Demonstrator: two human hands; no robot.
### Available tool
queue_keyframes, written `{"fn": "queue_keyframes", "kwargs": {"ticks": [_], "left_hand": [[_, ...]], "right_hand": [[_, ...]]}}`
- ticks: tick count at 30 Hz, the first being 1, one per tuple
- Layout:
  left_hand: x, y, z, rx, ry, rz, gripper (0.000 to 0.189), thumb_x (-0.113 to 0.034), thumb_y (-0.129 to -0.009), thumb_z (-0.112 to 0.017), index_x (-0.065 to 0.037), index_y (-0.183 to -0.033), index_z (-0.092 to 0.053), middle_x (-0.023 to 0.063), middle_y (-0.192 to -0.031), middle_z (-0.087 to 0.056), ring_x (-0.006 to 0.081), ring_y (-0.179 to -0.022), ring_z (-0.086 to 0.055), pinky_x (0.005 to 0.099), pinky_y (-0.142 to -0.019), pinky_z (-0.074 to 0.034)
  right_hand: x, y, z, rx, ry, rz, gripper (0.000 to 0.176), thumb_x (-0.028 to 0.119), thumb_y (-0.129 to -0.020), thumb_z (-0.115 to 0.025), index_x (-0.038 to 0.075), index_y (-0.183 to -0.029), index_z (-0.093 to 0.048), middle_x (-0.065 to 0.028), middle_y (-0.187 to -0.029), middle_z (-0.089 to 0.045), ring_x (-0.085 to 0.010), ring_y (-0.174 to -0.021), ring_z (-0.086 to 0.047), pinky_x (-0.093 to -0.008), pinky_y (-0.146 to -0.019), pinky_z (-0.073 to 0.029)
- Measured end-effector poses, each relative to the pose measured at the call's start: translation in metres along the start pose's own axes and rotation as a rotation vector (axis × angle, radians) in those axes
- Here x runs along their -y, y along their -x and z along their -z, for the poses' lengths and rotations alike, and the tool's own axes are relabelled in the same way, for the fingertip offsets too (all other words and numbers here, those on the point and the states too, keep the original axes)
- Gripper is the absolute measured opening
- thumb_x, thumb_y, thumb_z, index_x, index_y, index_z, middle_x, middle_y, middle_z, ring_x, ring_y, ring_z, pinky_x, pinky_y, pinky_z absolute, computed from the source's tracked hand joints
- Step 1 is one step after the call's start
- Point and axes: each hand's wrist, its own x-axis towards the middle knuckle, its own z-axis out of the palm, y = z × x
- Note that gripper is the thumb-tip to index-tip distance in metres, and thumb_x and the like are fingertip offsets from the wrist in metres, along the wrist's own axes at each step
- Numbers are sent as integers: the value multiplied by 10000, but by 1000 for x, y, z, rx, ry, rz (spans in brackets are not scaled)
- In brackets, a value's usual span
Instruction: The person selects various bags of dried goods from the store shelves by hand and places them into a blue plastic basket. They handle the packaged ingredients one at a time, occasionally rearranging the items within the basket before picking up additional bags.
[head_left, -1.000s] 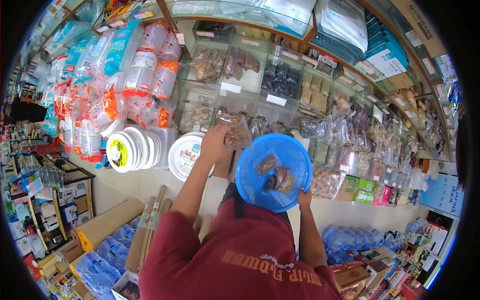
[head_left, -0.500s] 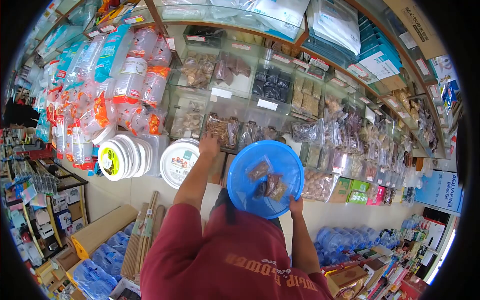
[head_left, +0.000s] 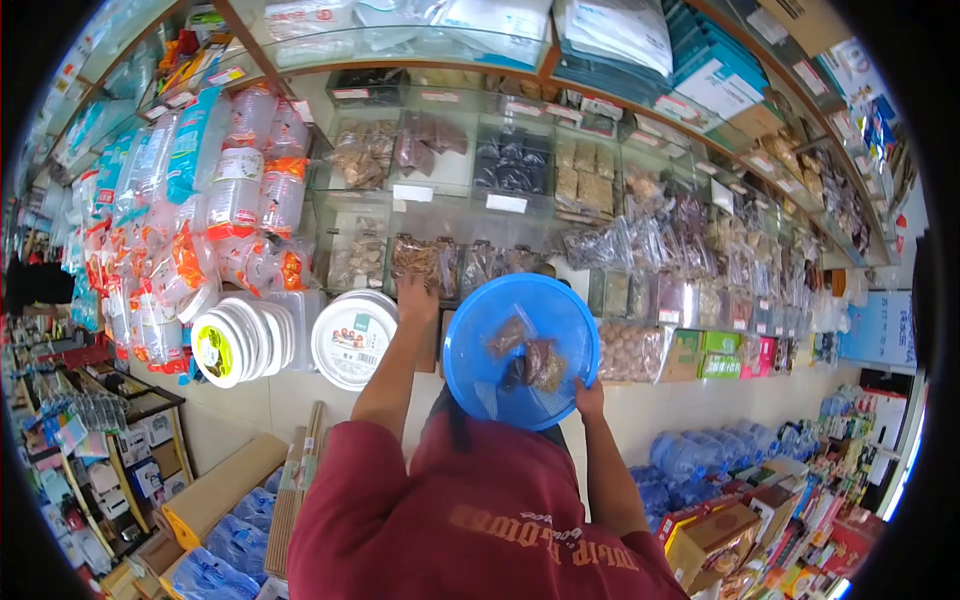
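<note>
Many glass bins of dried goods fill the far shelves, with clear packets hanging below them. 2 stacks of white plates lean at the left. 1 blue basket is held up near the middle and hides part of the lower shelf; the right hand is clamped on its right rim. 3 small packets lie inside it. The left hand is up at the far shelf, touching 1 brown packet; whether its fingers are closed cannot be told.
</note>
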Motion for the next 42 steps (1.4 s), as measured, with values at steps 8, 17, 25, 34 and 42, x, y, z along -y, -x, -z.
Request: {"fn": "queue_keyframes", "kwargs": {"ticks": [8,17,25,34,42], "left_hand": [[-108,88,28,-30,446,-579,344,-84,-726,-601,-16,-1056,-529,189,-1036,-539,379,-991,-510,453,-920,-390],[-102,107,-33,399,-20,-317,631,-257,-717,-697,8,-1203,-393,195,-1201,-458,382,-1101,-454,444,-909,-433],[-104,108,-33,631,232,-121,445,-282,-683,-699,21,-981,-564,221,-958,-613,371,-906,-586,419,-817,-474],[-99,98,20,931,1091,236,264,-225,-796,-552,-5,-941,-571,119,-889,-601,208,-810,-621,358,-645,-521],[-62,47,7,560,1413,307,236,-160,-809,-484,-25,-989,-554,81,-867,-568,181,-768,-593,296,-606,-484]], "right_hand": [[28,13,-1,-38,-69,6,223,162,-820,-591,10,-980,-625,-134,-900,-667,-240,-846,-636,-352,-757,-479],[15,19,-1,3,6,10,228,173,-831,-595,12,-988,-631,-96,-861,-662,-180,-793,-614,-324,-719,-475],[-6,33,-15,18,-376,-175,206,109,-864,-566,44,-1057,-599,-25,-900,-627,-143,-719,-575,-288,-631,-456],[-13,57,-4,21,-781,-424,269,102,-859,-560,16,-1114,-542,-81,-986,-615,-230,-859,-612,-366,-701,-529],[-45,105,30,-132,-956,-425,328,89,-873,-520,-4,-1184,-474,-118,-1075,-578,-275,-930,-601,-421,-770,-527]]}}
